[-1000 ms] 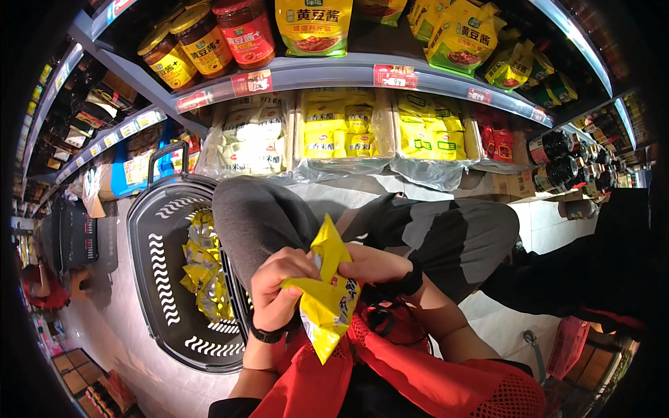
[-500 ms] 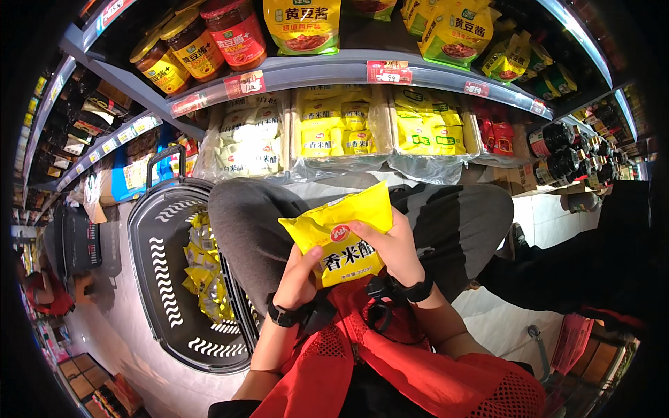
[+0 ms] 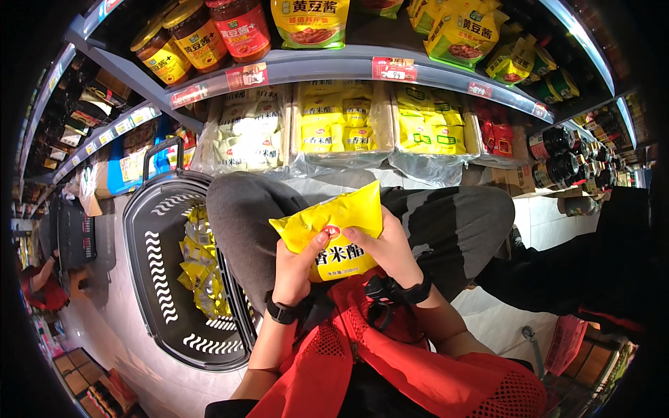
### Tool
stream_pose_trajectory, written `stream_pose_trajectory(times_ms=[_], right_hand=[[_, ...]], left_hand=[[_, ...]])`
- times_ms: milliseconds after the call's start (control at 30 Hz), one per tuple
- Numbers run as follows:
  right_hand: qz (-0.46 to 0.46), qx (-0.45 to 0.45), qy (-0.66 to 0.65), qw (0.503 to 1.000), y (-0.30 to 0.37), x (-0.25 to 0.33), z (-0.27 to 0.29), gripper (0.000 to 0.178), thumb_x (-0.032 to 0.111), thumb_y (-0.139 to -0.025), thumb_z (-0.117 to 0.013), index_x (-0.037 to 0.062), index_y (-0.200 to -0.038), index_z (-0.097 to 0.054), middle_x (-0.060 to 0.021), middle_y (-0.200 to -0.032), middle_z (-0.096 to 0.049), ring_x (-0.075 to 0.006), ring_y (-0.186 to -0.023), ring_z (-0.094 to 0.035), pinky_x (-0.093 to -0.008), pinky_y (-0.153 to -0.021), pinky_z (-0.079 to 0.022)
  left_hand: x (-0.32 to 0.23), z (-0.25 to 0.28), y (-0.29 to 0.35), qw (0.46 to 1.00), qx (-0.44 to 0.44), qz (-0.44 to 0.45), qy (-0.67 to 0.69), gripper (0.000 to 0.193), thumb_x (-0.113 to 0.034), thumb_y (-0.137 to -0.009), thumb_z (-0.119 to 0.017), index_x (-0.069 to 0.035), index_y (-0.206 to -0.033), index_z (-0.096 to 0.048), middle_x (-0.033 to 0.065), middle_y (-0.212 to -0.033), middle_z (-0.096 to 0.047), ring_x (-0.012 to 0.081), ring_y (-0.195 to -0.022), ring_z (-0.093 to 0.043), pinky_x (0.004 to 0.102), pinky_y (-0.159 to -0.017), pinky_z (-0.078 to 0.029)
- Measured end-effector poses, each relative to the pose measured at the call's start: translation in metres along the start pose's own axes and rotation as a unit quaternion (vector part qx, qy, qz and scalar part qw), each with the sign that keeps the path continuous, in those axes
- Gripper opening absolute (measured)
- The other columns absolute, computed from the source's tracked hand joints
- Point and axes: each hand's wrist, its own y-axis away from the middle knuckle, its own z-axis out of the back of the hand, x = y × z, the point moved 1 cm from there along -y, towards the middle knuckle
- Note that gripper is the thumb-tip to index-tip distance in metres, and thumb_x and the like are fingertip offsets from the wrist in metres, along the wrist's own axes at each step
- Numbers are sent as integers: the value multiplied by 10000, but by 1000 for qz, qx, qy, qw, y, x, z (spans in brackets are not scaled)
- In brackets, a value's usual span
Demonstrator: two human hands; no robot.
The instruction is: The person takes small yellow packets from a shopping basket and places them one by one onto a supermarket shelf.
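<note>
I hold a plump yellow vinegar pouch (image 3: 352, 209) in front of my crossed legs, tilted with its right corner higher. My left hand (image 3: 293, 270) grips its left side and my right hand (image 3: 391, 249) its right. Both thumbs press on the printed front, close to the red emblem; the other fingers are hidden behind the pouch. Beside my left knee stands a black shopping basket (image 3: 157, 279), with several crumpled yellow and silver pouches (image 3: 202, 268) inside.
Under the shelf (image 3: 306, 67) sit open cartons of white pouches (image 3: 251, 129), yellow pouches (image 3: 334, 120), yellow-green pouches (image 3: 431, 125) and red packs (image 3: 496, 134). Above are sauce jars (image 3: 240, 31) and bags (image 3: 310, 21). Dark bottles (image 3: 557, 153) lie at the right. Another person (image 3: 46, 285) is far left.
The pouch has shifted slightly left and toward me. My left thumb has slid up and inward across its front, now nearer my right thumb. Both hands keep their grip.
</note>
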Motion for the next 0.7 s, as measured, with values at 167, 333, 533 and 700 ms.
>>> stream_pose_trajectory(times_ms=[167, 333, 533, 700], right_hand=[[-96, 65, -115, 987, 1, -14, 2, 485, 146, -702, -654, 19, -1099, -405, -48, -1026, -513, -118, -931, -492, -245, -802, -388], [-129, 64, -181, 973, 2, -23, 11, 464, 5, -701, -611, 35, -1115, -405, -45, -1039, -514, -140, -951, -498, -270, -816, -398], [-124, 23, -200, 972, -2, -30, 13, 393, 13, -698, -616, 34, -1054, -452, -40, -991, -537, -114, -895, -515, -252, -785, -411], [-152, -26, -198, 968, -10, -36, 17, 322, 25, -708, -601, 33, -1005, -480, -45, -935, -561, -139, -834, -553, -266, -724, -443]], left_hand=[[-6, 6, 1, 994, -17, 1, -105, 204, -100, -787, -547, 31, -943, -543, 57, -858, -590, 97, -746, -544, 218, -679, -420], [-8, 8, 0, 992, 22, 39, -121, 238, -142, -802, -533, 29, -968, -522, 54, -878, -580, 94, -770, -530, 220, -698, -412], [-8, 11, -16, 980, 93, 37, -174, 287, -152, -817, -502, 18, -1046, -467, 61, -982, -544, 110, -873, -506, 240, -768, -391], [8, 18, -32, 987, 97, 88, -92, 332, -157, -822, -487, 13, -1099, -417, 64, -1024, -519, 123, -916, -491, 247, -794, -382]])
